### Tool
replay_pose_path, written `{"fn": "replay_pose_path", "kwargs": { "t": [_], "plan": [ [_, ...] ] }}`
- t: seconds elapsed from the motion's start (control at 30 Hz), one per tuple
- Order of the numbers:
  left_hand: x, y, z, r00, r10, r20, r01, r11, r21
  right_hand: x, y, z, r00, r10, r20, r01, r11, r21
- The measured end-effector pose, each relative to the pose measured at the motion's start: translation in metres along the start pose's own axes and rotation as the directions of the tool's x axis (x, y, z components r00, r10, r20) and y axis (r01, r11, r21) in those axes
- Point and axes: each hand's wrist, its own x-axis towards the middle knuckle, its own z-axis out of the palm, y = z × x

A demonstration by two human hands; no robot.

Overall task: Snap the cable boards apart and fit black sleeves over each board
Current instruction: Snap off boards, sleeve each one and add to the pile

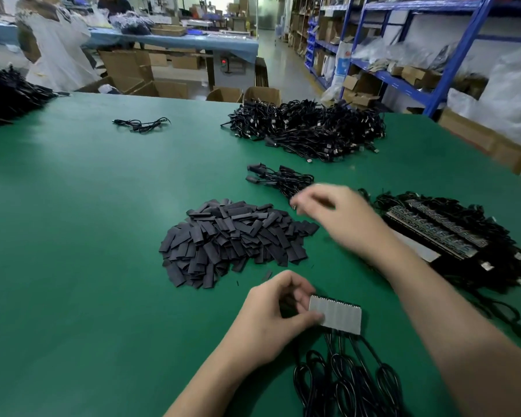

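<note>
Green matting covers the work table where a person breaks down cable boards in a busy warehouse. The left hand, low in the centre, grips a grey panel of cable boards by its left end, thumb pressed on the upper face and fingers curled round behind. The panel is held just above the mat, and black cables run from its near edge into loose coils toward the person. The right hand reaches across the table beyond the panel, blurred, fingers bent; whether it has hold of anything cannot be told. Its fingertips are near a small bundle of sleeved cables lying on the mat. Between the two hands and to their left sits a heap of black sleeves, flat and cut short. To the right, partly behind the right forearm, lies a stack of unbroken board panels on its own tangle of cable. A large pile of cables occupies the far side of the table, a single loose cable lies to its left, and another dark heap is at the far left edge. Beyond the table stand cardboard boxes, blue shelving and a person in white
</note>
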Motion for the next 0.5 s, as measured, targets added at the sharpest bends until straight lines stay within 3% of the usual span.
{"fn": "replay_pose_path", "kwargs": {
  "t": [0.13, 0.3, 0.4, 0.5],
  "plan": [
    [0.002, -0.003, -0.007, 0.999, -0.039, 0.030, 0.044, 0.980, -0.192, -0.076, 0.032, 0.018, 0.969, 0.124, 0.215, -0.185, 0.938, 0.292],
    [0.002, -0.005, -0.012, 0.999, -0.037, 0.033, 0.044, 0.964, -0.263, -0.109, 0.046, 0.037, 0.952, 0.203, 0.228, -0.294, 0.815, 0.500],
    [0.000, -0.004, -0.013, 0.999, -0.033, 0.015, 0.036, 0.966, -0.255, -0.111, 0.044, 0.045, 0.956, 0.211, 0.204, -0.290, 0.788, 0.543],
    [-0.002, -0.003, -0.011, 0.995, 0.040, -0.096, -0.043, 0.999, -0.032, -0.113, 0.043, 0.049, 0.960, 0.207, 0.187, -0.277, 0.789, 0.549]
  ]
}}
